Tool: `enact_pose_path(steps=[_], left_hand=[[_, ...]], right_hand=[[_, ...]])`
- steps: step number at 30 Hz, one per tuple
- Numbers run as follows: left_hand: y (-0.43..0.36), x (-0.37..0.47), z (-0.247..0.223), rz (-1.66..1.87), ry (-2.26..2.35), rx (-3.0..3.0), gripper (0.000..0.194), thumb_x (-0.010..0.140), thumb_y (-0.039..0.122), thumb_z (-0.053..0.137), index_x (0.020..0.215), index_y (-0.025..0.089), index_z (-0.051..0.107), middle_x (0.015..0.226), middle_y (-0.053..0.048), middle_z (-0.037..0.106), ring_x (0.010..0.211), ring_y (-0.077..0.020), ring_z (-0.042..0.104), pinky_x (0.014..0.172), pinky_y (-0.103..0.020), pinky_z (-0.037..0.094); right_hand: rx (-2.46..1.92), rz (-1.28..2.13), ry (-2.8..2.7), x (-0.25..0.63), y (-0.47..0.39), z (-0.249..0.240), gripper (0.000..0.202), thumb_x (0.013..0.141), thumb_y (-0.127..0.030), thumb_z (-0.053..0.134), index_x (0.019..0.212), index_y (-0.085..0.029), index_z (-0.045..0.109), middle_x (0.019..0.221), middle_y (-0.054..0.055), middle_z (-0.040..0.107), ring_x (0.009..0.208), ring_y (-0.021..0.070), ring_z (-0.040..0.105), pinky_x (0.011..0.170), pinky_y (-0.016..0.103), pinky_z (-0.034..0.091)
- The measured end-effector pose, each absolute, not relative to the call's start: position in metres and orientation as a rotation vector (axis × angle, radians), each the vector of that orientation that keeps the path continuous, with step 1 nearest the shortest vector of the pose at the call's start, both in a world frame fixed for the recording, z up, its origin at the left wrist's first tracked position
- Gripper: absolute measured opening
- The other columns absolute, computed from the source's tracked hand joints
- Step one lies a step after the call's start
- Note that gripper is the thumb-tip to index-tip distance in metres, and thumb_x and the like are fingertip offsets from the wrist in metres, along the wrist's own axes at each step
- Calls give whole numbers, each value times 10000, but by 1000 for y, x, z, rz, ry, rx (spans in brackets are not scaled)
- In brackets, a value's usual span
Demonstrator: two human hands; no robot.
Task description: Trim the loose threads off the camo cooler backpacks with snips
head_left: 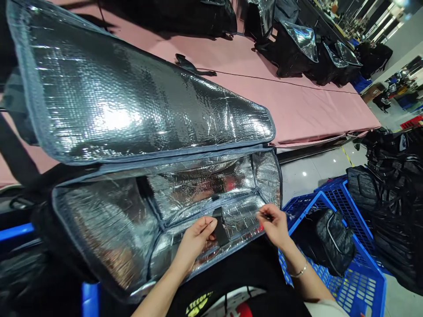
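Note:
A large insulated bag (201, 176) lies open in front of me, with silver foil lining and grey-blue edging. Its foil-lined lid (139, 101) is folded back toward the pink table. My left hand (198, 240) is closed, thumb and fingers pinching the edge of a wide black strap (222, 231) inside the bag. Over the bag's right front edge, my right hand (275, 225) has its fingertips pressed together. Whatever sits between those fingertips is too small and dark to make out.
Several black bags with foil linings (300, 44) stand along the far side of the pink table (317, 110). Blue plastic crates (366, 277) are at my right, one holding a dark bag (335, 240). Behind them rises a heap of black bags (393, 198).

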State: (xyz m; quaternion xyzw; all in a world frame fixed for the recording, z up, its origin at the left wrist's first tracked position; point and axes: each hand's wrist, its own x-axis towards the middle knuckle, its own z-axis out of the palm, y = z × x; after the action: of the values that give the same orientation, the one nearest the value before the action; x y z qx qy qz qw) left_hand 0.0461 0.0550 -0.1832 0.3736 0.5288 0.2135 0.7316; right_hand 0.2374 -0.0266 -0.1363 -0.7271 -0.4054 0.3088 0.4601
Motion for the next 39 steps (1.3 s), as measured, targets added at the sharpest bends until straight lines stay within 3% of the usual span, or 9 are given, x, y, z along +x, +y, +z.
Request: enact_pose_path(steps=[5, 8, 11, 17, 25, 31, 39], left_hand=[[57, 46, -188, 480, 1127, 737, 495, 527, 565, 705, 803, 176, 576, 606, 11, 589, 489, -123, 525, 472, -233, 427], [57, 45, -194, 461, 1173, 801, 507, 555, 576, 662, 862, 185, 560, 518, 41, 548, 396, -103, 459, 399, -203, 346], [56, 45, -196, 389, 1241, 999, 440, 609, 573, 591, 831, 194, 566, 382, 70, 454, 318, -104, 388, 366, -191, 260], [55, 43, -196, 307, 1260, 1292, 313, 674, 504, 521, 744, 208, 590, 331, 66, 441, 339, -129, 426, 423, -210, 306], [57, 45, -185, 364, 1297, 1281, 317, 681, 493, 508, 789, 206, 587, 418, 63, 482, 341, -115, 397, 425, -224, 304], [63, 63, -168, 341, 1172, 1446, 287, 724, 476, 484, 753, 225, 621, 467, 32, 543, 423, -146, 462, 477, -235, 326], [85, 65, -158, 389, 1048, 1433, 362, 758, 517, 445, 749, 206, 630, 630, -11, 612, 495, -149, 504, 550, -260, 390]], right_hand=[[-1880, 442, -832, 286, -47, -128, 132, 762, -304, 522, 735, -176, 503, 650, -20, 496, 592, 108, 440, 579, 226, 382], [-2000, 410, -838, 302, -48, -137, 183, 733, -332, 579, 809, -177, 518, 640, -33, 492, 564, 104, 423, 563, 226, 366], [-2023, 470, -892, 303, -44, -150, 184, 725, -317, 578, 826, -179, 508, 609, -49, 461, 531, 98, 393, 540, 223, 341], [-1990, 511, -925, 301, -39, -156, 155, 756, -317, 530, 809, -184, 471, 597, -58, 431, 530, 97, 374, 553, 228, 330], [-1938, 513, -883, 301, -37, -156, 142, 754, -312, 520, 760, -187, 454, 634, -49, 406, 557, 95, 359, 540, 219, 320], [-1945, 565, -863, 298, -32, -155, 265, 756, -364, 553, 927, -166, 516, 572, -69, 377, 507, 92, 327, 497, 213, 300], [-2021, 462, -895, 295, -29, -166, 269, 744, -390, 568, 870, -153, 563, 515, -84, 311, 472, 88, 304, 466, 208, 265]])
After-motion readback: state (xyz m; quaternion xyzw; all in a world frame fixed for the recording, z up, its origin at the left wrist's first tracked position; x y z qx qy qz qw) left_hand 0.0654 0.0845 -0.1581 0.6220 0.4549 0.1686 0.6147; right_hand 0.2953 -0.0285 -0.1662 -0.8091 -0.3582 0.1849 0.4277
